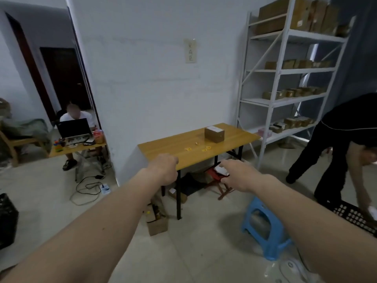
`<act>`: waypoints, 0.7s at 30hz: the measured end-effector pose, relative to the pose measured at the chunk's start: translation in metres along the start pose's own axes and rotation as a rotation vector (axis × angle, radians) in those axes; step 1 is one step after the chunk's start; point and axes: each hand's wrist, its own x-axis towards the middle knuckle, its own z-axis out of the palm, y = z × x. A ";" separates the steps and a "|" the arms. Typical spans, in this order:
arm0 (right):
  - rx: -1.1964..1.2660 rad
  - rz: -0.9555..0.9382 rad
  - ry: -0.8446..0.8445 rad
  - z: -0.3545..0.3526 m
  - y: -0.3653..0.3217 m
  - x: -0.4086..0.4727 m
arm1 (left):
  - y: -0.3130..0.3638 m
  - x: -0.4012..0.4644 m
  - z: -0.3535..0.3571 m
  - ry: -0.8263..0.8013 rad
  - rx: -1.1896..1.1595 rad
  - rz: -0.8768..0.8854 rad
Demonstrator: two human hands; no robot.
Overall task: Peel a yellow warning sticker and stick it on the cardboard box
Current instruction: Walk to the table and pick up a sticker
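A small cardboard box [214, 134] with a white label on top stands on the right part of a wooden table [163, 151]. A few small yellow stickers [206, 149] lie on the tabletop in front of the box, one more yellow sticker [188, 149] to their left. Both my arms reach forward from well short of the table. My left hand [163, 169] is loosely curled with nothing visible in it, in front of the table's near edge. My right hand [237, 175] is lower and to the right, fingers apart and empty.
A blue plastic stool [265, 225] stands on the floor at the right. A person in black [334, 144] bends over a black crate [355, 217]. White shelving [285, 82] holds boxes. An open carton [157, 223] sits by the table leg. Another person sits at a laptop [73, 127].
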 end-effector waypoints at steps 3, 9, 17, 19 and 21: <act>-0.015 0.025 0.005 0.003 0.025 0.050 | 0.001 0.069 0.002 -0.018 0.017 0.042; -0.070 0.086 -0.032 0.022 0.085 0.153 | 0.020 0.190 0.035 -0.062 0.039 0.141; -0.043 0.004 -0.037 0.033 0.182 0.308 | 0.047 0.347 0.063 -0.073 -0.004 0.064; -0.043 -0.020 -0.018 0.025 0.211 0.348 | 0.060 0.392 0.061 -0.061 -0.036 0.041; -0.031 -0.037 -0.022 0.022 0.238 0.388 | 0.071 0.435 0.062 -0.030 -0.063 0.029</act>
